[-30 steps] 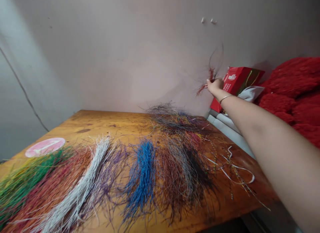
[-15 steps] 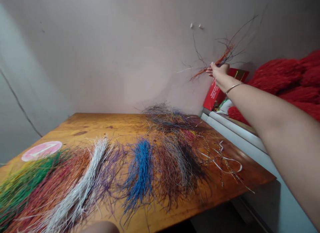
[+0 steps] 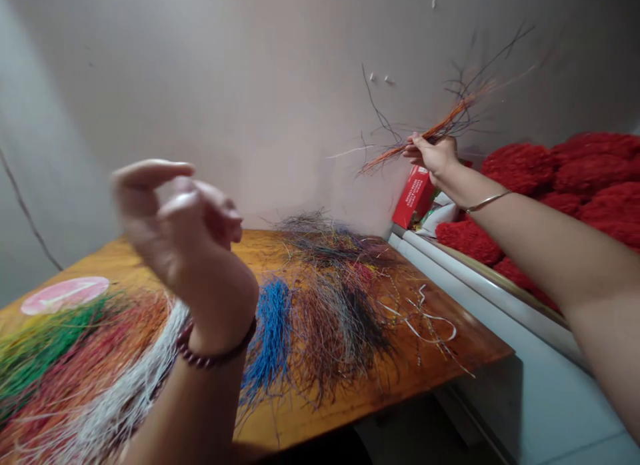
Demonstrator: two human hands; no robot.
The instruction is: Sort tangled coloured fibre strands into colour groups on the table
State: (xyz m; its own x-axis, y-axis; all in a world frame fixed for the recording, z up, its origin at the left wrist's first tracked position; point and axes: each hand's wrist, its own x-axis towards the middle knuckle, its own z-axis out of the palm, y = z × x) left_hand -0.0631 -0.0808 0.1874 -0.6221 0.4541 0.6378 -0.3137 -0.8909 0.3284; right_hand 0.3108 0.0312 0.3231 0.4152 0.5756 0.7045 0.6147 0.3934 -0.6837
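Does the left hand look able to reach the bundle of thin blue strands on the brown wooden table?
Probably yes: the raised left hand seems to hold nothing, and nothing visible lies over the blue bundle, though the left forearm may hide its edge from view.

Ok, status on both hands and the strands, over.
Right hand up, gripping orange and dark strands. Left hand raised, fingers curled, nothing visible held. Left forearm partly hides white bundle.

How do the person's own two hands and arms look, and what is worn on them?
The left hand has a bracelet of dark reddish-brown beads at its wrist. Above the right hand sits a thin, shiny metal bangle. There are no gloves, and no sleeves show on the forearms.
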